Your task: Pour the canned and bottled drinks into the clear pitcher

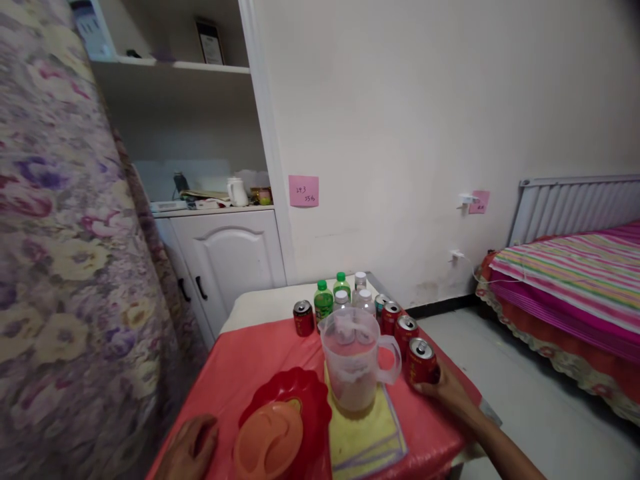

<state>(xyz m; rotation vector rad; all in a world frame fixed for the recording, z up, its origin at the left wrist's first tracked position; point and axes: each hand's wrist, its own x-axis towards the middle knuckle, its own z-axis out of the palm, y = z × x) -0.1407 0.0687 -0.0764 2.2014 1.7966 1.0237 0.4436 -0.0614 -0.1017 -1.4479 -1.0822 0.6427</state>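
Note:
On the right side of the table, my right hand [443, 390] is wrapped round a red soda can [421, 363], which stands upright with its top showing. Left of that can is a clear plastic pitcher [353, 373] with its handle toward the can. The pitcher stands on a yellow cloth [367, 433]. My left hand [190, 447] rests at the table's left front edge, fingers curled together, and I cannot make out anything in them. Nearest to it are an orange divided dish [270, 437] and a red scalloped tray [313, 417] beneath the dish.
More cans [407, 330] line the table's right edge. Another red can [303, 319] stands by green-capped bottles [323, 303] and white-capped clear bottles behind the pitcher. A red cover [235, 373] lies over the table. A floral curtain [60, 267] hangs left; a bed [575, 287] stands right.

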